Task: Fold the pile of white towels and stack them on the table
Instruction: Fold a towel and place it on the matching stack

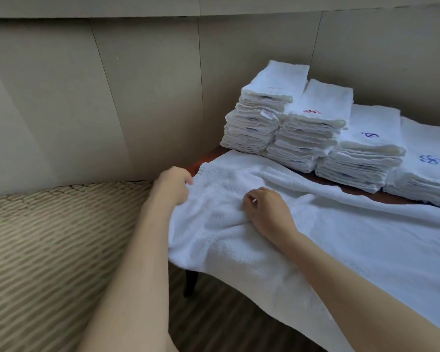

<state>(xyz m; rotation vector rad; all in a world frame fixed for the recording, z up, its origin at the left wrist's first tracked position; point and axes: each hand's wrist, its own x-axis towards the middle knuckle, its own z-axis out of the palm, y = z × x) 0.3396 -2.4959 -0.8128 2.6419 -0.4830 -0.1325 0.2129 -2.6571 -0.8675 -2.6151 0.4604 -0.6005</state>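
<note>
A large white towel point(341, 240) lies spread over the dark wooden table point(208, 154), its near edge hanging off the front. My left hand point(172, 185) grips the towel's left edge near the far corner. My right hand point(267, 209) rests on the towel a little to the right, its fingers curled and pinching a wrinkle of cloth. Behind the spread towel stand several stacks of folded white towels point(313, 128) in a row along the wall, some with red or blue embroidered marks on top.
A beige panelled wall point(112, 97) runs behind the table. Striped beige carpet point(48, 250) covers the floor to the left. One dark table leg point(190, 282) shows below the towel's hanging edge.
</note>
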